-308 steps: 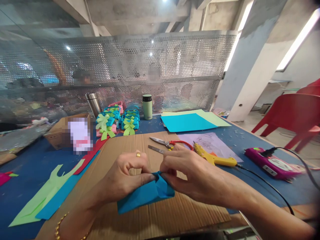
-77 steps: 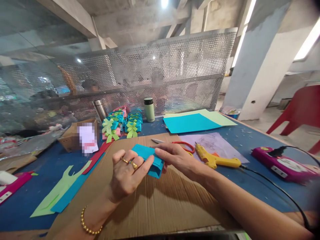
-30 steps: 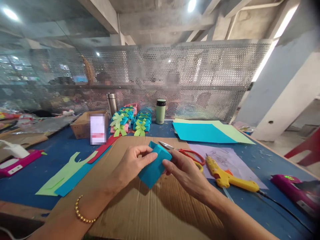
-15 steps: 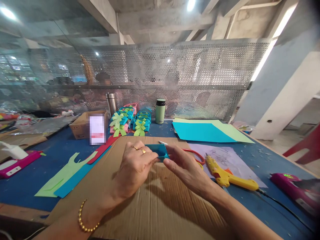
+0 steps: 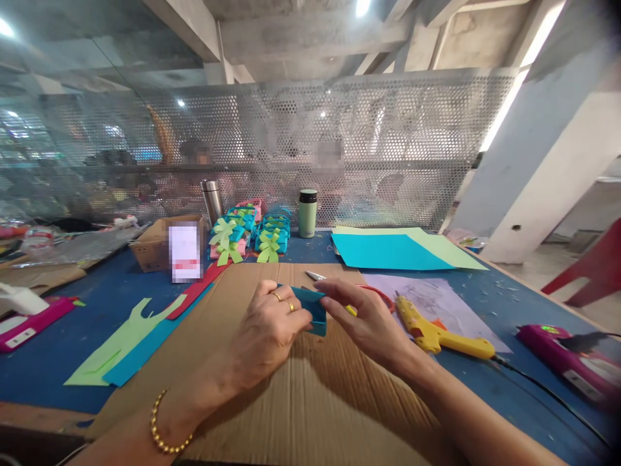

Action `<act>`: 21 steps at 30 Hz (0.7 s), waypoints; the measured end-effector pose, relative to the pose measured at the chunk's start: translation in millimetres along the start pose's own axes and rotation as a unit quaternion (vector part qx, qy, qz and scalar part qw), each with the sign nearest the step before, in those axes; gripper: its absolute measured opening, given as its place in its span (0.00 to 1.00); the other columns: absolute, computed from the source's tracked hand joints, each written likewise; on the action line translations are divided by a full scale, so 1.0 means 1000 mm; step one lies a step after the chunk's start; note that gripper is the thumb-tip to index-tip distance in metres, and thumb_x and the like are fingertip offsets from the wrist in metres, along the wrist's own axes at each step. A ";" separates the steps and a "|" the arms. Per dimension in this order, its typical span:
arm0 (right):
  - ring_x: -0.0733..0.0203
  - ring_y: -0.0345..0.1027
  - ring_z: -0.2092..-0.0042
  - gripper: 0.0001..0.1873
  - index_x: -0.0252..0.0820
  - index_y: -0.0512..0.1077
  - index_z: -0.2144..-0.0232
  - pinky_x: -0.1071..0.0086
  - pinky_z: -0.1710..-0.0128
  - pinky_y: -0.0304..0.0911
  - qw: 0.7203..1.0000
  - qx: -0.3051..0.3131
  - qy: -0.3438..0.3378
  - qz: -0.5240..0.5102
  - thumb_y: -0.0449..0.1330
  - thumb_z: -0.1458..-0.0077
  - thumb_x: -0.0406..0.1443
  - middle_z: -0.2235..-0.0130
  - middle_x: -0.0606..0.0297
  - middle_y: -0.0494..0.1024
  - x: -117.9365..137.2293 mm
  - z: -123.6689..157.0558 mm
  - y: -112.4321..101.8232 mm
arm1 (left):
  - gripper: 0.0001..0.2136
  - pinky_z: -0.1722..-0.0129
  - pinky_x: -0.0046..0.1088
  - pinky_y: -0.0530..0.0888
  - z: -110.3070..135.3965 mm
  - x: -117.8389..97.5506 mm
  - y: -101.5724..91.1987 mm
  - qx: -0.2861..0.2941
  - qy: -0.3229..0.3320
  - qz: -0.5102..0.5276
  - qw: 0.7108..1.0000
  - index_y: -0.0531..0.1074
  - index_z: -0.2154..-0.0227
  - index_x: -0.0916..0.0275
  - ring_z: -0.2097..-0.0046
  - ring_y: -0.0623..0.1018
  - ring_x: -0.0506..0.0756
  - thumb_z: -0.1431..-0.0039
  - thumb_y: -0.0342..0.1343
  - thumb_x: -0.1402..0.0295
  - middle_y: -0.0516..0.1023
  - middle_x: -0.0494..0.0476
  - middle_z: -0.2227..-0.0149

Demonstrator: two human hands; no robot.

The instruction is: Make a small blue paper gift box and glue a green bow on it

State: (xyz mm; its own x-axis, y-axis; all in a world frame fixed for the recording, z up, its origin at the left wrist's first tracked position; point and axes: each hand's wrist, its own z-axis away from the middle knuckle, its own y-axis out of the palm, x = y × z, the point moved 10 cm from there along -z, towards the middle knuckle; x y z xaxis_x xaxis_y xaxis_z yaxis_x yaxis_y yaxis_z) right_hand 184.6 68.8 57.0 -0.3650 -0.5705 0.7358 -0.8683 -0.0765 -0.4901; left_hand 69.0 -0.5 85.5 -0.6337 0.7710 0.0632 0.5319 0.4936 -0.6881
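Both hands hold a small folded blue paper piece (image 5: 313, 309) just above the brown cardboard sheet (image 5: 310, 395). My left hand (image 5: 269, 333), with two gold rings and a bead bracelet on the wrist, has its fingers curled round the piece's left side. From the right, my right hand (image 5: 366, 317) pinches its other end with fingers pressed together. Much of the paper is hidden behind my left fingers.
Red-handled scissors (image 5: 339, 288) and a yellow glue gun (image 5: 436, 330) lie right of my hands. Blue and green paper sheets (image 5: 388, 249), finished paper boxes (image 5: 247, 230), two flasks (image 5: 307, 213), a cardboard box (image 5: 155, 243), paper offcuts (image 5: 126, 340) and pink devices (image 5: 563, 353) surround the cardboard. People sit behind the mesh screen.
Over the last second both hands turned the blue piece from tilted upright to lying flat and low, and my left fingers closed over it. The view shifted slightly.
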 end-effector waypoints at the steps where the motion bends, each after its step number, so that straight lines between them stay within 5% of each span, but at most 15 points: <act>1: 0.51 0.79 0.55 0.12 0.45 0.80 0.56 0.61 0.57 0.73 1.000 -0.006 -0.007 0.012 0.59 0.38 0.39 0.61 0.60 0.85 0.001 0.000 -0.001 | 0.14 0.61 0.36 0.59 0.000 -0.003 0.001 0.005 0.012 -0.006 1.000 0.75 0.71 0.61 0.65 0.73 0.54 0.28 0.51 0.72 0.76 0.51 0.74; 6: 0.58 0.73 0.68 0.13 0.43 0.82 0.64 0.66 0.68 0.67 1.000 -0.025 0.010 0.010 0.57 0.39 0.39 0.73 0.67 0.79 -0.004 -0.003 -0.006 | 0.08 0.58 0.38 0.61 0.001 -0.009 -0.003 -0.021 0.023 -0.032 0.999 0.77 0.63 0.62 0.63 0.73 0.56 0.29 0.54 0.68 0.79 0.51 0.71; 12: 0.56 0.73 0.64 0.14 0.44 0.83 0.66 0.67 0.64 0.69 0.998 -0.058 0.015 -0.028 0.58 0.40 0.42 0.69 0.66 0.81 -0.001 -0.006 -0.020 | 0.10 0.51 0.41 0.68 0.001 -0.001 -0.027 -0.101 0.003 0.017 0.995 0.74 0.51 0.64 0.55 0.76 0.58 0.32 0.59 0.70 0.81 0.59 0.56; 17: 0.56 0.74 0.64 0.14 0.45 0.83 0.64 0.66 0.63 0.69 0.998 -0.052 0.014 -0.035 0.59 0.40 0.43 0.68 0.66 0.83 0.003 -0.005 -0.020 | 0.13 0.48 0.43 0.72 0.012 0.056 -0.050 -0.192 -0.153 0.055 0.968 0.75 0.47 0.60 0.46 0.75 0.61 0.34 0.58 0.71 0.75 0.63 0.48; 21: 0.57 0.74 0.65 0.16 0.45 0.84 0.67 0.67 0.64 0.69 0.998 -0.052 0.009 -0.046 0.59 0.38 0.44 0.69 0.66 0.82 0.005 -0.005 -0.021 | 0.18 0.55 0.38 0.76 0.018 0.098 -0.017 -0.072 -0.269 0.294 0.914 0.73 0.43 0.60 0.51 0.78 0.59 0.36 0.58 0.66 0.77 0.63 0.49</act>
State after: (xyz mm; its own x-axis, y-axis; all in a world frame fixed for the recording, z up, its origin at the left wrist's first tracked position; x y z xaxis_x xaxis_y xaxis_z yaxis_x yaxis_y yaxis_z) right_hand 199.7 71.5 72.8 -0.2883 -0.5497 0.7840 -0.9278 -0.0423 -0.3707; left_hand -12.7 59.0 90.4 -0.3783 0.6300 -0.6782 0.9132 0.1343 -0.3846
